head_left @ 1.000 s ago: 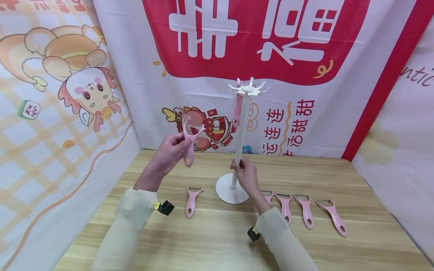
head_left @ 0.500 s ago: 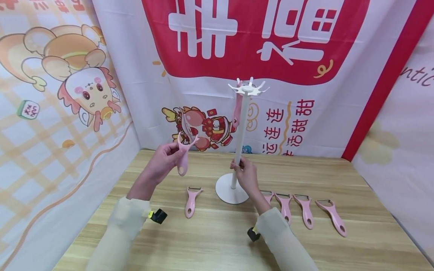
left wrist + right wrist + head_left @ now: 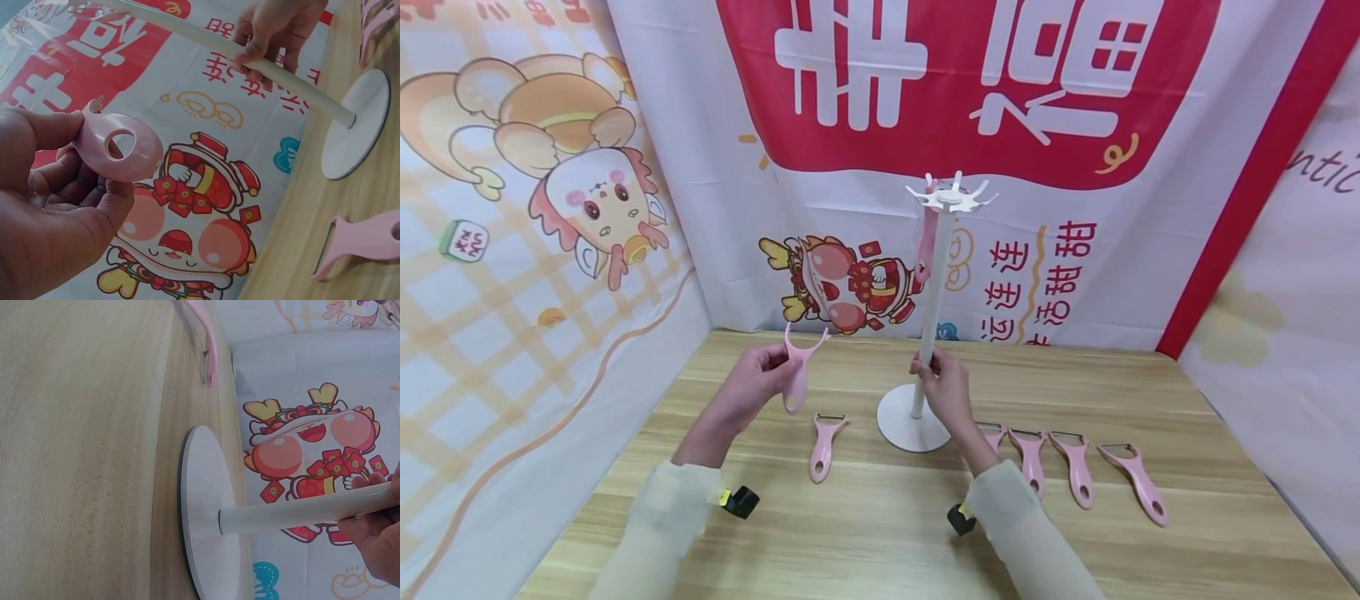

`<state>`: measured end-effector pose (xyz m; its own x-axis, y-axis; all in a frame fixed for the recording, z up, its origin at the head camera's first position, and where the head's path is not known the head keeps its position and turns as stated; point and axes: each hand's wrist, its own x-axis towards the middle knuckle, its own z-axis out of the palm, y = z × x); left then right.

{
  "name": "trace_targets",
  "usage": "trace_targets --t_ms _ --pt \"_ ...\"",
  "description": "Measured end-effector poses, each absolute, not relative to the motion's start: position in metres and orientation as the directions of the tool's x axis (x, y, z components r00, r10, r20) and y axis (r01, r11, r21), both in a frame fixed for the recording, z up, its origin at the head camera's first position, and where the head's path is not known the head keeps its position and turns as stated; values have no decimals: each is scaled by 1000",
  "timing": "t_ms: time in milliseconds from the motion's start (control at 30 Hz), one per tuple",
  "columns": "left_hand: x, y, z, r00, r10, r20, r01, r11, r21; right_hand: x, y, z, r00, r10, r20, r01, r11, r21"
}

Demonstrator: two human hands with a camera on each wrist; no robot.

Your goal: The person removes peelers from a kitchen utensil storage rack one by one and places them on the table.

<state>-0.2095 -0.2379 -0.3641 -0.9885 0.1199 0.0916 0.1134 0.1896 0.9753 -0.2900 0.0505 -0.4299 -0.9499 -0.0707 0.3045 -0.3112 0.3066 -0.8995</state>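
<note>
My left hand (image 3: 747,390) pinches a pink Y-shaped peeler (image 3: 796,385) between thumb and fingers, just above the table on the left. Its forked head points up, and the holed handle end faces the camera in the left wrist view. My right hand (image 3: 949,390) grips the lower pole of a white stand (image 3: 934,292), which has a ring of hooks at its top. From a hook at the back hangs another pink peeler (image 3: 926,242), partly hidden by the pole. A loose peeler (image 3: 823,450) lies left of the round base (image 3: 895,418).
Several more peelers lie in a row to the right, among them one (image 3: 1078,471) in the middle and one (image 3: 1138,483) at the far right. My right wrist partly covers the nearest. A printed cloth backdrop (image 3: 850,196) stands behind the wooden table (image 3: 865,533).
My left hand has moved down and slightly left with the peeler, away from the hooks. My right hand keeps its hold on the pole, and the stand has not moved.
</note>
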Motion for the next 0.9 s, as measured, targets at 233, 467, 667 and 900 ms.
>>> trace_targets --t_ms 233,467,667,900 --pt "-206 -244 -381 -992 106 71 93 219 971 -290 50 -430 -952 -68 297 -304 302 -904" --pt "-203 -251 -397 -991 121 59 88 244 966 -289 50 -430 -953 -71 294 -301 303 -904" --pt "-205 -256 -413 -997 75 21 44 318 947 -291 49 -431 -951 -68 303 -309 301 -902" --pt "-207 -262 -432 -999 37 -19 -3 388 922 -292 49 -432 -948 -65 312 -316 306 -898"
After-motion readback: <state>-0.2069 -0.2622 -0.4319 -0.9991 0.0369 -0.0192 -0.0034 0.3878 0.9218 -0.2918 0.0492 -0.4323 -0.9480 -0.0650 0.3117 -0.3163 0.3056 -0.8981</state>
